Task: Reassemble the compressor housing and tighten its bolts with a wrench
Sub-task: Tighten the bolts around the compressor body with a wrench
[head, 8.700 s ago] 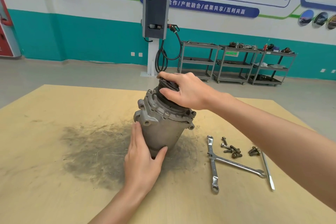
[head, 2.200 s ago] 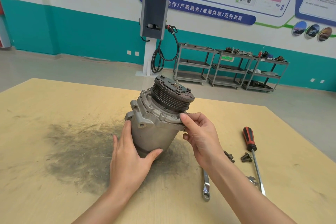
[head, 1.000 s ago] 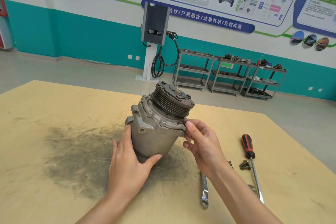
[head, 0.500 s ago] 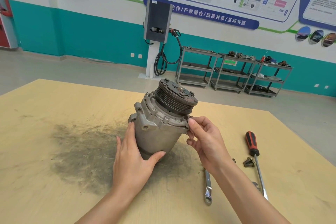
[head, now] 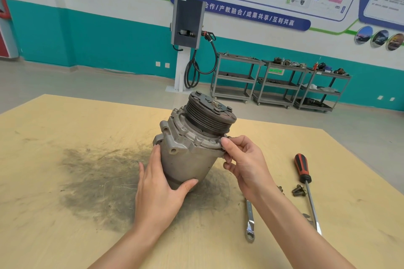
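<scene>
The grey compressor (head: 188,159) stands tilted on the wooden table (head: 54,129), its black grooved pulley (head: 209,113) on top, leaning to the right. My left hand (head: 159,190) grips the lower body of the housing from the near side, thumb on the right. My right hand (head: 244,164) pinches something small at the right rim of the housing flange; a bolt there is hidden by the fingertips. A wrench (head: 249,220) lies on the table right of my right forearm. Loose bolts (head: 298,190) lie beside it.
A red-and-black screwdriver (head: 305,181) lies to the right, tip toward me. A dark greasy smear (head: 98,181) covers the table's middle. Beyond the table stand a charging post (head: 187,35) and grey shelf carts (head: 277,85) by the teal wall.
My right hand left the pulley top and came down to the right flange rim, where it stays pinching. The compressor now leans more to the right. My left hand keeps its grip.
</scene>
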The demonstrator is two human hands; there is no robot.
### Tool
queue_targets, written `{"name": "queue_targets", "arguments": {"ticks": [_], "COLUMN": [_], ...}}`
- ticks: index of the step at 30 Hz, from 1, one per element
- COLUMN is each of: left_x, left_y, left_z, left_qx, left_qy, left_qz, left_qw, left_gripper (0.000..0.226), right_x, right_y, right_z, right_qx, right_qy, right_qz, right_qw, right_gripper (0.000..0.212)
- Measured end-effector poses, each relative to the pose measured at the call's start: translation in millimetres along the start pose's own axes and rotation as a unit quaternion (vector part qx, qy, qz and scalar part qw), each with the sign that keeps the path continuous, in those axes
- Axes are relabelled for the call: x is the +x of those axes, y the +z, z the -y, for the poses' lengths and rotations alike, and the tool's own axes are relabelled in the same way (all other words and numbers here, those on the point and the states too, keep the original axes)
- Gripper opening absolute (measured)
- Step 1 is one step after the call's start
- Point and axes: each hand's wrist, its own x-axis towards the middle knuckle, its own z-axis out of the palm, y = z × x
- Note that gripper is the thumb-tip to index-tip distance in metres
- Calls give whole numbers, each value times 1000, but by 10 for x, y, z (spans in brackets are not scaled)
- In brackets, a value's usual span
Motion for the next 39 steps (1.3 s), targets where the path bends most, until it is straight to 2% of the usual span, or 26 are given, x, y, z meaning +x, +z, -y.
{"name": "queue_targets", "arguments": {"ticks": [2,7,14,21,31,39], "left_x": [-2,-2,-5,-5,2,3], "left_y": [-1,-3,-4,-7,-9,-1], "left_z": [0,-1,-4,-5,-5,10], "left_qx": [0,-2,-2,-5,-7,-8], "left_qy": [0,4,2,4,0,0], "left_qz": [0,2,0,3,1,3], "left_qw": [1000,1000,1000,1000,1000,1000], "left_gripper": [117,117,117,116,117,117], "right_x": [-1,-16,2,-19,-3,-26], "right_y": [-3,-79,7,-72,0,-58], "right_z": [-6,-45,-36,-72,-33,-81], "right_qx": [-5,22,20,46,27,44], "right_qy": [-5,-15,4,-21,-3,-19], "right_qz": [-4,44,-11,40,-5,36], "right_qw": [1000,999,1000,998,1000,998], "right_gripper": [26,21,26,18,27,21]}}
